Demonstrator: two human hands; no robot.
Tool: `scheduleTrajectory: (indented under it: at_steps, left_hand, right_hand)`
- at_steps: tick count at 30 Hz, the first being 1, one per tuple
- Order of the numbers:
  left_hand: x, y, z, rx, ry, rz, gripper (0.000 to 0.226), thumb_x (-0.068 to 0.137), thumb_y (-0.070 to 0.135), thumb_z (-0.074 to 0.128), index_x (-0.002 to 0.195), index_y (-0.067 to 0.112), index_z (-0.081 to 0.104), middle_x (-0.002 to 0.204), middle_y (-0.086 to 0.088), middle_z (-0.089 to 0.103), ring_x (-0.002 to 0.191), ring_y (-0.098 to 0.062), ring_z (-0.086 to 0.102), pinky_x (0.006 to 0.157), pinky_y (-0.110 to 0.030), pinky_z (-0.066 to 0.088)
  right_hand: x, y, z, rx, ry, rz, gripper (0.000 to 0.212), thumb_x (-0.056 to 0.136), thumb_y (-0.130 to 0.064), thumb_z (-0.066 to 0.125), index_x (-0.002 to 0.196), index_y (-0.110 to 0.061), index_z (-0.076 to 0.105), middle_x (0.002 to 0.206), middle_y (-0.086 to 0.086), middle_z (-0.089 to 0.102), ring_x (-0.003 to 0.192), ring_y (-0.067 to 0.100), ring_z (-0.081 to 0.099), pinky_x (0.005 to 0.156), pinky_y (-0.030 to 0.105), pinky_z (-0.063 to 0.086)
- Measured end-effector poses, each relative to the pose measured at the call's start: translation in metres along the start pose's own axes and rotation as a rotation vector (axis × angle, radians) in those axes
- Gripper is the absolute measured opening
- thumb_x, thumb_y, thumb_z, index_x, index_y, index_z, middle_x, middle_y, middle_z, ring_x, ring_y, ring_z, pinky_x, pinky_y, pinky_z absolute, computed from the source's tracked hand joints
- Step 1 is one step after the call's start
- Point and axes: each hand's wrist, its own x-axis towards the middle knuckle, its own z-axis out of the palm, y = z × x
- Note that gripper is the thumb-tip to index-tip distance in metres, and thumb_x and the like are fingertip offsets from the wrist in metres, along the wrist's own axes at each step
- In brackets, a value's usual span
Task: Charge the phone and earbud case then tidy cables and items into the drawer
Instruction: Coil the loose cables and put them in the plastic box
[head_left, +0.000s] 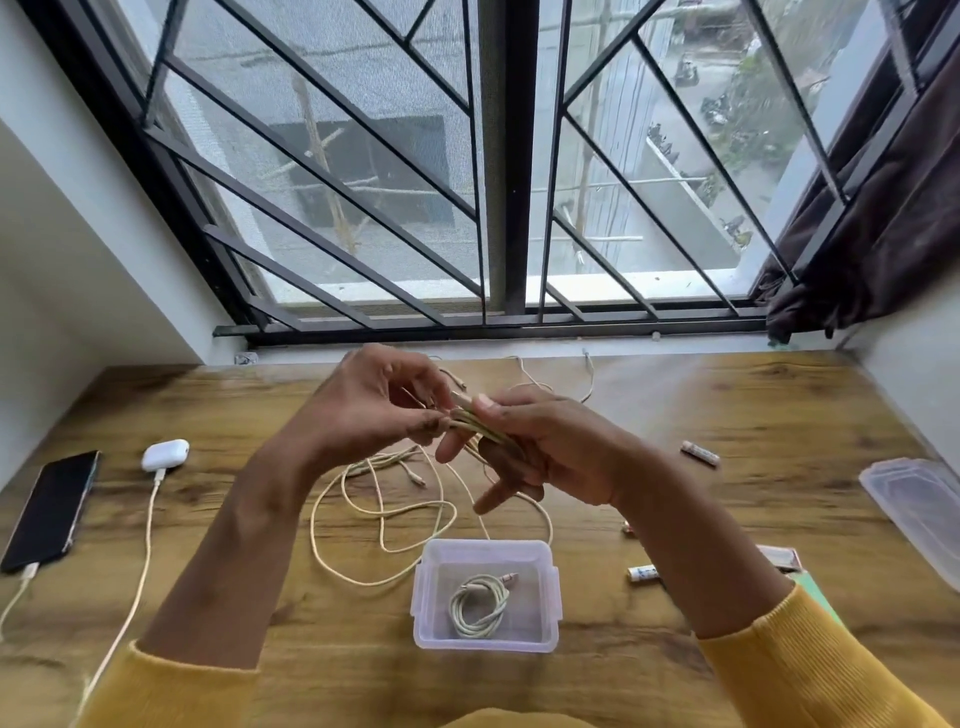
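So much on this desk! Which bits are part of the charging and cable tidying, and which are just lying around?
Part of the job:
phone, plugged in
earbud case, plugged in
cable being coiled in both hands
loose cables
clear box holding a coiled cable

Just lying about:
batteries
box lid
curtain

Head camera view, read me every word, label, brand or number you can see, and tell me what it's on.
No text can be read here.
Battery: has markings, too blurred.
Second battery: bluish print, too small.
Phone: screen dark, nothing shown.
Earbud case: plain white, no visible mark.
Clear plastic box: no label visible.
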Motion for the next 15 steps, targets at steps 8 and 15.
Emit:
scheduleTrajectory:
  at_steps: [8,15]
  left_hand:
    - [-0.013,-0.010,0.032,-0.539,0.246,0.049,0.029,0.075,0.003,0.081,0.104,0.004,0.076,0.093,-0.017,0.081,0.081,-0.022,0.079,0.073,-0.028,0.064]
    - [-0.026,-0.006,0.052,-0.858,0.233,0.037,0.030,0.076,0.018,0.081,0.106,0.014,0.084,0.107,-0.014,0.080,0.094,-0.023,0.079,0.081,-0.035,0.064]
  right_hand:
    - [-0.008,-0.003,-0.003,0.082,0.029,-0.062,0.055,0.113,-0.037,0.036,0.123,0.009,0.065,0.050,-0.003,0.035,0.043,0.012,0.027,0.063,0.041,0.055]
    - [-0.007,-0.002,-0.002,0.180,0.004,-0.128,0.047,0.109,-0.037,0.039,0.109,-0.004,0.072,0.048,0.001,0.033,0.043,0.015,0.024,0.058,0.039,0.053]
